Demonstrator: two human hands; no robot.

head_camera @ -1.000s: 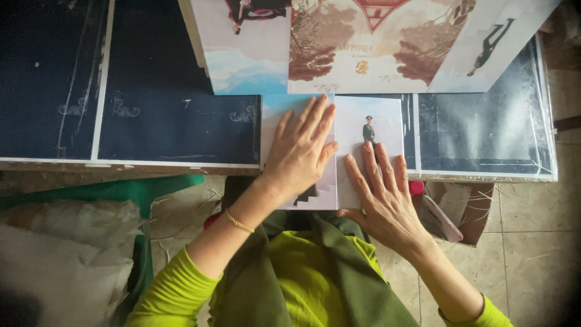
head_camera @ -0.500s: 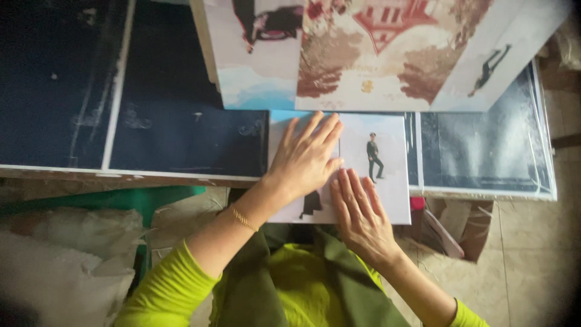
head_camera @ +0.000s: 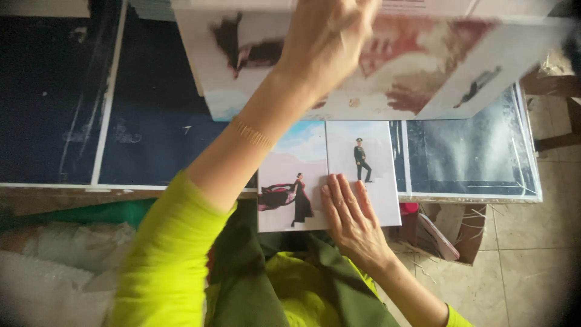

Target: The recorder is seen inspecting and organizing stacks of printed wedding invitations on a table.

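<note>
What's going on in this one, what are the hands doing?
A person in lime-green sleeves leans over a table of large prints. The right hand lies flat on an open photo book showing two standing figures. The left hand is raised, blurred, at a big red-and-white print above the book. Dark blue sheets lie alongside.

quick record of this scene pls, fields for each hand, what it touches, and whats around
left hand: left hand raised, on the large printed sheet, blurred
right hand: right hand flat, palm down, on the open photo book
photo book: two pages, a figure in a dark dress on one, a standing figure on the other
surface: dark blue panels with white borders
below: green cloth, tiled floor
</note>
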